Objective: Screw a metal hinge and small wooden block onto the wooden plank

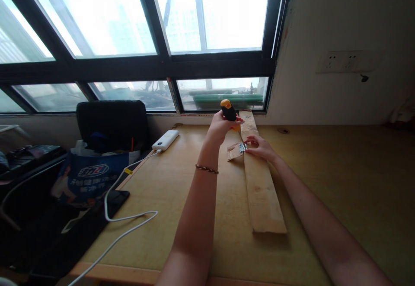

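Ref. clock: metal hinge [242,148] at centre, window [233,13] at 12. Wooden plank [263,195] lies on worktop [175,216], running approx. 12 to 5; hinge is at its 9 o'clock edge, w/ small wood piece [233,152] projecting toward 9. L grip [223,126], approx. 11, is wrapped round handle of yellow-and-black screwdriver [228,110], shaft slanting down toward hinge; tip contact n/c. R grip [261,148], approx. 3, has fingertips at hinge; pinching or merely steadying, can't tell. Handling (est.): plank stiff, mod. wt., dry surface w/ good friction; best held flat by its long edges, or pressed down near 5 o'clock end. Small piece light and rigid, prob. liable to swing or twist abt. hinge; take by outer edge, 9 o'clock side. Hinge thin, hard, prob. slick; pinch by leaf edges, fingertips clear of driver tip. Screwdriver light, rigid, handle prob. non-slip; full-hand hold on handle is apt., shaft too thin for secure purchase. White power bank [166,140] w/ cable [129,226], approx. 9, well apart from plank.
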The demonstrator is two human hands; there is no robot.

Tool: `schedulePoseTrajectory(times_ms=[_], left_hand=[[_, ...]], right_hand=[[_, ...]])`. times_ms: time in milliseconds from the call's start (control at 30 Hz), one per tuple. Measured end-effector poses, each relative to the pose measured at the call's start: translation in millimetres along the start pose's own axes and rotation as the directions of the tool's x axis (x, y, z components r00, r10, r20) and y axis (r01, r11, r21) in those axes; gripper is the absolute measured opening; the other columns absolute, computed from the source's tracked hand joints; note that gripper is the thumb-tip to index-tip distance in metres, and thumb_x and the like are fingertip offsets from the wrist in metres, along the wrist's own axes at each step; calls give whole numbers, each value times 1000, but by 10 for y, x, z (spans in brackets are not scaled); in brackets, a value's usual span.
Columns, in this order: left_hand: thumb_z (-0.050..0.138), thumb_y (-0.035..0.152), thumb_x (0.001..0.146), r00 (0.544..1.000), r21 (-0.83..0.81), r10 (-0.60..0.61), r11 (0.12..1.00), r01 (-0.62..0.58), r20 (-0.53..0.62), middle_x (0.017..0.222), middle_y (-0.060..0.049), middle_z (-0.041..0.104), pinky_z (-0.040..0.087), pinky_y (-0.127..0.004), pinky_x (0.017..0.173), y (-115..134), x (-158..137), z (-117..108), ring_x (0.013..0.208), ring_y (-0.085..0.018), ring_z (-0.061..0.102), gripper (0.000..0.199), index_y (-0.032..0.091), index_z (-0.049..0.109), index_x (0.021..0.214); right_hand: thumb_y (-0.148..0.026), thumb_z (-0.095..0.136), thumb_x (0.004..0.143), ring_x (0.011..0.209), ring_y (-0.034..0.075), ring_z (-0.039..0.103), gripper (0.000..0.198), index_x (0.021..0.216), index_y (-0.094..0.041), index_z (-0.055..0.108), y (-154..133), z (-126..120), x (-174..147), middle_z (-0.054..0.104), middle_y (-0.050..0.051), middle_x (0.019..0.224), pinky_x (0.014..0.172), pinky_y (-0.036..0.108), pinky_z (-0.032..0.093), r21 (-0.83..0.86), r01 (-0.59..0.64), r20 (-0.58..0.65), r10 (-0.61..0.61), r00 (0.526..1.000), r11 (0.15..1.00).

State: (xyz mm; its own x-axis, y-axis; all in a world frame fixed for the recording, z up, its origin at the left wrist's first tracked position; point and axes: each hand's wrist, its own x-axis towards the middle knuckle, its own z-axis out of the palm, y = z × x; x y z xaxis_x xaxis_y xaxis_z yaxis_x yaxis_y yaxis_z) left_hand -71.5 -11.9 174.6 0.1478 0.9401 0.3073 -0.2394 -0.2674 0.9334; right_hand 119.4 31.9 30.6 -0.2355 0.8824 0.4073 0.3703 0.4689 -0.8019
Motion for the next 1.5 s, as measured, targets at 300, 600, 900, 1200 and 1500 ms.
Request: schedulePoseTrajectory(times_ms=[300, 600, 900, 1200, 1500], left_hand=[[71, 7, 46, 1000, 8, 7, 1000, -7, -21, 70, -4, 63, 43, -28, 63, -13, -1, 42, 73, -16, 60, 31, 13, 54, 72], [71, 7, 47, 1000, 2, 15, 1000, -15, -14, 70, -4, 63, 44, -30, 68, -18, 5, 39, 72, -15, 60, 33, 13, 53, 73], [72, 9, 47, 999, -27, 36, 999, -36, 12, 70, -4, 63, 43, -30, 68, 26, -15, 46, 72, -15, 60, 34, 12, 53, 74], [69, 7, 48, 1000, 7, 6, 1000, -6, 12, 70, -4, 63, 43, -30, 67, -48, 17, 33, 71, -15, 60, 31, 13, 53, 74], [65, 5, 48, 996, 82, 19, 996, -26, 82, 70, -5, 64, 45, -32, 68, -80, 24, 43, 72, -18, 61, 27, 13, 55, 72]], right_hand=[[-35, 74, 56, 92, 19, 60, 54, 103, -20, 53, -46, -9, -8, 65, 6, 100, 85, 36, 45, 5, -6, -3, 6, 1000, 1000], [-35, 74, 56, 92, 20, 59, 54, 103, -20, 53, -42, -10, -7, 65, 6, 101, 85, 37, 44, -4, -15, 3, 15, 1000, 1000], [-33, 74, 56, 92, 20, 59, 53, 103, -20, 53, -22, -6, 1, 65, 5, 102, 84, 37, 45, -21, -16, -3, 16, 1000, 1000], [-34, 73, 56, 90, 20, 59, 52, 101, -20, 53, -63, -14, -4, 65, 5, 100, 83, 37, 45, -2, -12, 3, 12, 1000, 1000], [-34, 73, 56, 90, 19, 59, 51, 101, -20, 53, -106, -21, -11, 66, 6, 100, 84, 37, 45, -7, -2, 9, 2, 1000, 1000]])
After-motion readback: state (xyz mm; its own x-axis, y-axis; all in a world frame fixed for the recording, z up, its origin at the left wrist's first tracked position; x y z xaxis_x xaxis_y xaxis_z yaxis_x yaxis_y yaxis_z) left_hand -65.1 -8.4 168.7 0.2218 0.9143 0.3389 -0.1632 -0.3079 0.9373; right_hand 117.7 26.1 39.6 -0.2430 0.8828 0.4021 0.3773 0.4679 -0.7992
